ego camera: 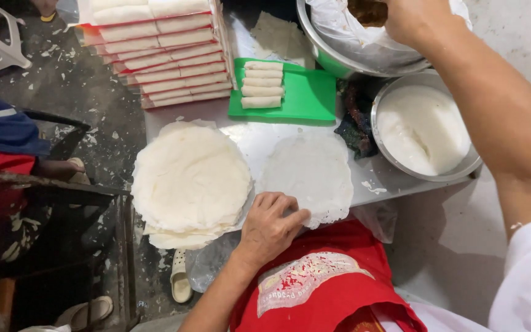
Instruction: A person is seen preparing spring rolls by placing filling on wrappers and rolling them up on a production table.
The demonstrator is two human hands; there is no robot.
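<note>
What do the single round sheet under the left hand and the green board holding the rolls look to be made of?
The thin round white sheet looks like soft pastry wrapper: translucent, matte, with ragged edges. The left hand rests on its edge. The flat green rectangular board looks like smooth plastic, uniform in colour with a slight sheen.

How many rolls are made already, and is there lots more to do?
Five finished rolls lie on the green board. Right now the left hand presses one flat wrapper on the table, unfilled, while the right hand reaches into the lined bowl. A thick wrapper stack waits, so plenty looks left.
</note>
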